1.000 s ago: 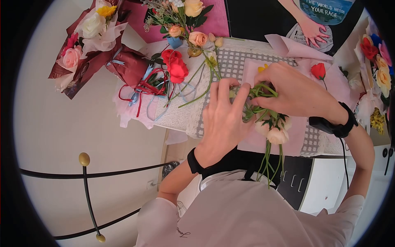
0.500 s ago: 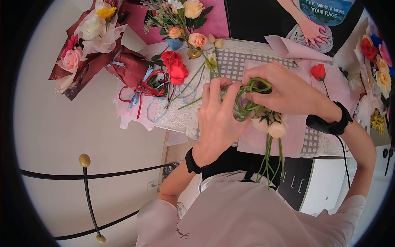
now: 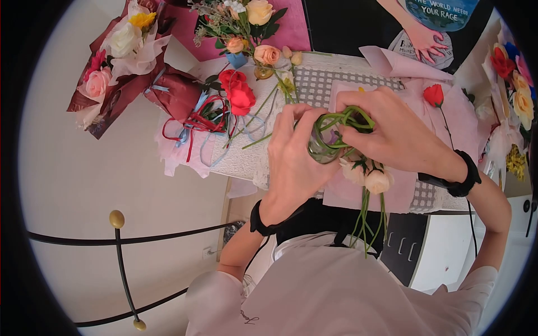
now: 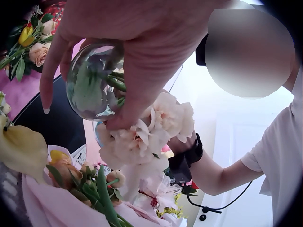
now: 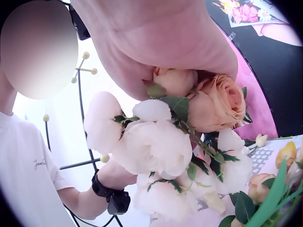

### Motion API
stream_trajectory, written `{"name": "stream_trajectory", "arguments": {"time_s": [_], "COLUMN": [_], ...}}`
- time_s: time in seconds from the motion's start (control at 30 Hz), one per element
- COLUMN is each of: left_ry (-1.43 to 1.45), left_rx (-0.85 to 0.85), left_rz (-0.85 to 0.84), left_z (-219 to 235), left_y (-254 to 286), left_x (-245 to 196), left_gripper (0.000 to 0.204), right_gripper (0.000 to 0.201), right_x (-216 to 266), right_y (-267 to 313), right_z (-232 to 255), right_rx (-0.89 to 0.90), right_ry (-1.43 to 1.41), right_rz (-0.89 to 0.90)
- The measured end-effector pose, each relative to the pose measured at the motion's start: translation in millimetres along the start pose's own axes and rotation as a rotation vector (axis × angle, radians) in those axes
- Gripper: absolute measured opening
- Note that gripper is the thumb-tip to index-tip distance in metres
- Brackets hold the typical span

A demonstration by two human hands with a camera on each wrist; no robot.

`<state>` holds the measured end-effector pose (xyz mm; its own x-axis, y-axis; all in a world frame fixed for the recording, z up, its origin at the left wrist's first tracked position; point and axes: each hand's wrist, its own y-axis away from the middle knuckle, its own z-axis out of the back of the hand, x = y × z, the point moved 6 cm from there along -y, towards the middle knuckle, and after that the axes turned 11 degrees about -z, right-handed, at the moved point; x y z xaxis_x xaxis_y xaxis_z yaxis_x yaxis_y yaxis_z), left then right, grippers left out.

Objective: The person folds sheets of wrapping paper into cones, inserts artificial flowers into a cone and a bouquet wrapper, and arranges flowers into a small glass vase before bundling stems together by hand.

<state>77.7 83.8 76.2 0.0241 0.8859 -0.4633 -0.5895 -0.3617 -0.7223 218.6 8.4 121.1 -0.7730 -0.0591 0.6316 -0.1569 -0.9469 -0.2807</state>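
My left hand (image 3: 300, 154) curls round a round clear glass vase (image 3: 320, 147), also seen in the left wrist view (image 4: 90, 87). Green stems (image 3: 354, 119) loop at the vase's mouth, pinched by my right hand (image 3: 395, 131). Below the hands hang cream flowers (image 3: 378, 181) with stems pointing toward my body. In the right wrist view, white blooms (image 5: 154, 146) and a peach rose (image 5: 218, 103) sit right under the right palm. How far the stems reach into the glass is partly hidden by the fingers.
Red flowers (image 3: 237, 92) and tangled ribbons (image 3: 193, 124) lie on the left. A peach rose arrangement (image 3: 266, 55) stands behind. One red rose (image 3: 433, 96) rests on pink paper (image 3: 459, 115) at right. Wrapped bouquets flank both sides, including a maroon one (image 3: 172, 95).
The stems near the right fingers now form a wider loop, and more of the glass shows between the hands. My left hand has shifted slightly left.
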Motion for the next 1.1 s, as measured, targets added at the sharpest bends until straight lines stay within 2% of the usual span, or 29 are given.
{"name": "stream_trajectory", "arguments": {"time_s": [0.03,0.1,0.23,0.3,0.33,0.4,0.53,0.6,0.73,0.8,0.9,1.0,1.1], "left_ry": [-0.001,0.007,0.043,0.093,0.144,0.192,0.270,0.281,0.285,0.263,0.206,0.174,0.165], "left_rx": [-0.008,-0.017,-0.002,0.006,0.016,0.037,0.079,0.086,0.084,0.081,0.079,0.064,0.044], "left_rz": [0.013,0.022,0.051,0.047,0.043,0.037,-0.018,0.007,0.060,0.078,0.106,0.141,0.159], "left_z": [0.2,1.5,5.2,5.2,4.3,4.4,3.6,1.5,-2.7,-5.1,-5.2,-5.5,-6.5], "left_y": [-0.4,-2.2,-4.0,-3.6,-3.5,-3.4,-1.3,1.8,4.6,6.0,7.1,10.9,12.3], "left_x": [1.0,0.6,1.5,4.7,6.5,10.5,18.0,21.6,30.7,34.8,42.1,54.8,60.8], "left_gripper": [0.058,0.058,0.058,0.057,0.057,0.058,0.059,0.059,0.056,0.055,0.054,0.054,0.056], "right_gripper": [0.018,0.017,0.015,0.020,0.020,0.017,0.018,0.019,0.018,0.019,0.022,0.024,0.023], "right_x": [3.0,1.2,1.3,-14.4,-17.3,-24.0,-37.3,-35.0,-42.2,-47.7,-36.5,-38.3,-40.0], "right_y": [-0.8,-3.4,-6.2,-5.2,-5.6,-6.5,-11.3,-17.3,-26.3,-29.7,-35.6,-40.4,-41.3], "right_z": [0.6,-1.4,-1.1,-9.5,-10.2,-17.8,-20.9,-23.1,-28.4,-28.3,-20.9,-8.2,-6.7], "right_rx": [-0.002,0.068,0.124,0.223,0.225,0.339,0.407,0.543,0.552,0.378,0.298,0.250,0.208], "right_ry": [0.000,-0.073,-0.097,-0.316,-0.313,-0.597,-0.604,-0.535,-0.473,-0.489,-0.377,-0.229,-0.285], "right_rz": [0.000,-0.145,-0.196,-0.300,-0.299,-0.392,-0.460,-0.409,-0.367,-0.324,-0.236,-0.283,-0.231]}}
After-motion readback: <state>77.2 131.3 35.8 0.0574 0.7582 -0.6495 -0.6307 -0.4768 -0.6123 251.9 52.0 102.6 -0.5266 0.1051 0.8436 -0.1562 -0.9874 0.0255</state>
